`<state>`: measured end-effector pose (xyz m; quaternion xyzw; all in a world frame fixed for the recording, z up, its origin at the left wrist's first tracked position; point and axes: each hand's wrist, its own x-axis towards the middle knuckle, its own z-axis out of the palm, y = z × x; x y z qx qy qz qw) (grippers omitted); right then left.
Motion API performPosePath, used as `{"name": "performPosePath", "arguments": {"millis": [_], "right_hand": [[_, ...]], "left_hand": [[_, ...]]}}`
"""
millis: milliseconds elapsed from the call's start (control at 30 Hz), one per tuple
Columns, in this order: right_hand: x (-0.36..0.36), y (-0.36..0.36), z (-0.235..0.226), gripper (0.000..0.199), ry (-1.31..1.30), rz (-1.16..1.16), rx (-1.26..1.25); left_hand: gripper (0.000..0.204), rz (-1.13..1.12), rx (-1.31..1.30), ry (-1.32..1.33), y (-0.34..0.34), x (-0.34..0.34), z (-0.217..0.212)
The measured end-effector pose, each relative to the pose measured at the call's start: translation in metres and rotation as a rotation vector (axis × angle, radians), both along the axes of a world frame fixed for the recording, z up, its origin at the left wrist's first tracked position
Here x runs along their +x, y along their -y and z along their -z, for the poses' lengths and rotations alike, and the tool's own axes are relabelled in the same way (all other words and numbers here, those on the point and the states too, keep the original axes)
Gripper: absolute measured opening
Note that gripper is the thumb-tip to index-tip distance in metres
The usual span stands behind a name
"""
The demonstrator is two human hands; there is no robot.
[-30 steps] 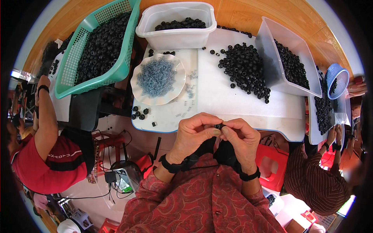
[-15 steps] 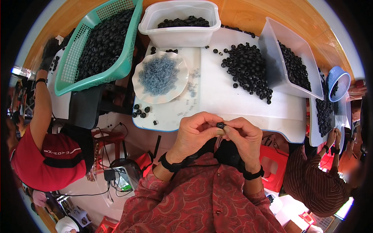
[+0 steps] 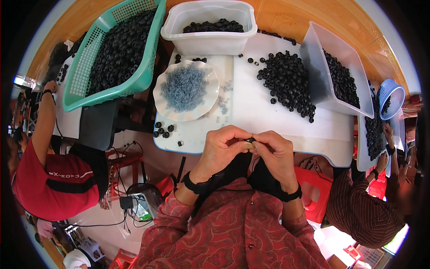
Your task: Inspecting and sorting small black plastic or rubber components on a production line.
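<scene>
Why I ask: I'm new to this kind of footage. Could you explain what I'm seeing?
There is no machine here: a person works bare-handed. The view comes from a wide fisheye camera worn on the person's head, looking down; its lens bends straight edges. The left hand and right hand meet by the near edge of the table, pinching a small dark piece, partly hidden by the fingers. On the table are a wavy-rimmed pale plate of tiny bluish pieces and a heap of black, rounded pieces; the translucent bin beside it holds more.

Black piece mostly hidden
</scene>
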<state>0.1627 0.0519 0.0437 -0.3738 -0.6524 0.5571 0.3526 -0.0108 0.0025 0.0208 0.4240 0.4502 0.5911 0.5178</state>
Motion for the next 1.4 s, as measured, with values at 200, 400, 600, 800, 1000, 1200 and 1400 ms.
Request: {"name": "performPosePath", "arguments": {"millis": [200, 400, 600, 800, 1000, 1200, 1400], "right_hand": [[-0.006, -0.019, 0.014, 0.013, 0.158, -0.014, 0.306], [-0.012, -0.039, 0.036, 0.012, 0.334, 0.063, 0.622], [-0.015, -0.050, 0.045, 0.012, 0.363, 0.078, 0.685], [-0.015, -0.052, 0.047, 0.010, 0.349, 0.076, 0.636], [-0.013, -0.054, 0.048, 0.010, 0.338, 0.060, 0.605], [-0.011, -0.055, 0.050, 0.011, 0.313, 0.039, 0.586], [-0.005, -0.058, 0.048, 0.013, 0.287, 0.000, 0.533]], "left_hand": [[0.016, 0.010, -0.051, -0.115, -0.015, -0.006, 0.008], [0.014, 0.013, -0.092, -0.282, -0.037, -0.011, 0.015], [0.016, -0.017, 0.087, -0.630, -0.050, -0.013, 0.017], [0.015, -0.032, 0.218, -0.764, -0.054, -0.011, 0.023], [0.015, -0.090, 0.282, -0.818, -0.052, -0.009, 0.020], [0.015, -0.073, 0.255, -0.811, -0.052, -0.008, 0.020], [0.014, -0.045, 0.251, -0.844, -0.054, -0.003, 0.018]]}}
